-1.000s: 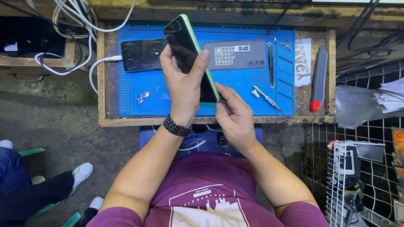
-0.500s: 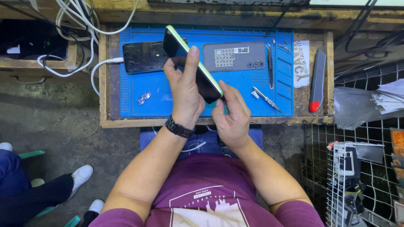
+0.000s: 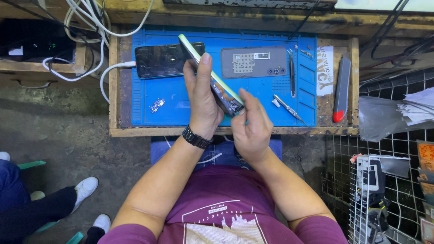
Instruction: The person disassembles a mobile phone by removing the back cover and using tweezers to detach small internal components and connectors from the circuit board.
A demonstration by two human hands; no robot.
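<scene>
My left hand [image 3: 202, 97] grips a green-edged phone [image 3: 211, 75] edge-on above the blue work mat [image 3: 169, 113], its open inner side turned toward my palm. My right hand [image 3: 251, 124] pinches the phone's lower end, fingertips at the exposed parts there. A black watch sits on my left wrist. On the mat behind lie a dark phone [image 3: 156, 59] with a white cable plugged in and a grey back cover [image 3: 254, 61].
Tweezers [image 3: 292, 72], a small screwdriver [image 3: 287, 108] and a small loose part [image 3: 157, 105] lie on the mat. A red-tipped tool [image 3: 342, 90] rests on the wooden tray's right side. White cables hang at upper left. A wire rack stands right. Another person's legs show lower left.
The phone has turned from showing its dark face to edge-on and come lower toward me. My right hand moved from its side to pinch its lower end.
</scene>
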